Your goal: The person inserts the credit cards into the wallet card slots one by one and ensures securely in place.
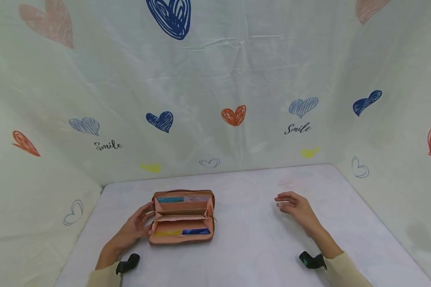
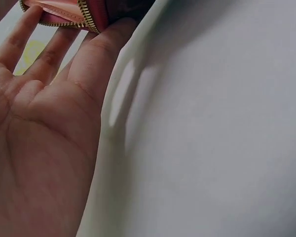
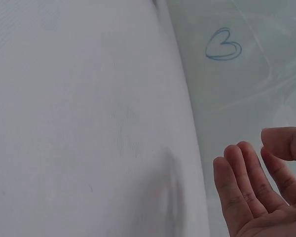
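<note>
A pinkish-tan zip wallet [image 1: 181,240] lies spread open on the table, left of the middle in the head view. Cards show in its slots: a teal card [image 1: 170,199] and a pale one at the top, a yellow card [image 1: 168,234] and a blue card [image 1: 195,231] at the bottom. My left hand [image 1: 134,228] touches the wallet's left edge, its fingers mostly straight. In the left wrist view those fingers reach the brass zipper teeth [image 2: 89,17]. Away to the right, my right hand [image 1: 297,208] hovers over the table with relaxed fingers, holding nothing.
The white table [image 1: 251,239] meets a pale curtain [image 1: 201,87] printed with hearts and "Smile" at its back and sides. A small black device [image 1: 128,263] sits at the left wrist, and a similar black device [image 1: 311,260] at the right.
</note>
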`<state>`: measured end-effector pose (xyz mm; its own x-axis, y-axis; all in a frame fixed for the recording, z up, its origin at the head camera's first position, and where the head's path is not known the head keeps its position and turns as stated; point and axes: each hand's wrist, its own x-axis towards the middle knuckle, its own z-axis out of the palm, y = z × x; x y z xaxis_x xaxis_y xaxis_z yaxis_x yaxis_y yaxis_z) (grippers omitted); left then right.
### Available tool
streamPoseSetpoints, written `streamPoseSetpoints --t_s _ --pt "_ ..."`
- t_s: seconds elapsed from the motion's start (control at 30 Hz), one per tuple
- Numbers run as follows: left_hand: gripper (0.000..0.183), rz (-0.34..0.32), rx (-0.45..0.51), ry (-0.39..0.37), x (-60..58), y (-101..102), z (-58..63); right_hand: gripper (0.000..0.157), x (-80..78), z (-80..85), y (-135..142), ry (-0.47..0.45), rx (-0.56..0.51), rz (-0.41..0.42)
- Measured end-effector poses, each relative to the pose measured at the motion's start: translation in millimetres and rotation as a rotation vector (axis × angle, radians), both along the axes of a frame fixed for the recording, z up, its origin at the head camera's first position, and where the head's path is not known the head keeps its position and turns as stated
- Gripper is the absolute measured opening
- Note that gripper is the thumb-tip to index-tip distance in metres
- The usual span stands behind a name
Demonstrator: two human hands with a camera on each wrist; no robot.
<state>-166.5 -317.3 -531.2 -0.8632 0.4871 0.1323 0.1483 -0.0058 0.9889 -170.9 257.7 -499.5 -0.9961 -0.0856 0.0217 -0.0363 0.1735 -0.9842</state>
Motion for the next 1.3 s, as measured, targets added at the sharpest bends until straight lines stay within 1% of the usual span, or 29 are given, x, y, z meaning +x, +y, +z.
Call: streamPoseSetpoints --t_s 0.2,0.37,0.6,0.7,0.8,1.03,1.17,1.23,1.3 --pt "0.084 0.045 -0.016 0.018 -5.7 -4.7 0.4 0.039 -0.2 -3.6 15.6 0.002 0.004 -0.033" --pt "0.085 0.064 -0.048 0.02 -7.7 -5.8 1.4 0.042 1.4 -5.1 26.4 -0.022 0.029 -0.054" --pt "0.091 0.108 -0.091 -0.02 -3.4 -3.7 2.3 0.041 5.5 -1.8 40.2 -0.029 0.057 -0.077" --pt "0.091 0.116 -0.104 0.002 -0.9 -3.2 1.5 0.041 6.6 -0.8 44.4 -0.037 0.079 -0.078" --pt "0.089 0.12 -0.095 0.031 1.6 -2.6 1.4 0.041 7.3 -0.4 47.3 -0.054 0.097 -0.088" --pt "0.075 0.146 -0.065 0.066 7.5 -0.2 5.0 0.043 6.9 0.2 53.0 -0.069 0.115 -0.101" --pt "0.067 0.153 -0.045 0.081 9.7 0.7 7.9 0.042 7.0 0.9 56.2 -0.048 0.149 -0.111" --pt "0.064 0.161 -0.048 0.089 10.5 0.9 9.4 0.04 6.9 1.4 58.0 -0.01 0.179 -0.119" --pt "0.06 0.171 -0.039 0.107 10.9 0.6 10.6 0.037 6.7 2.1 60.1 0.046 0.235 -0.125"
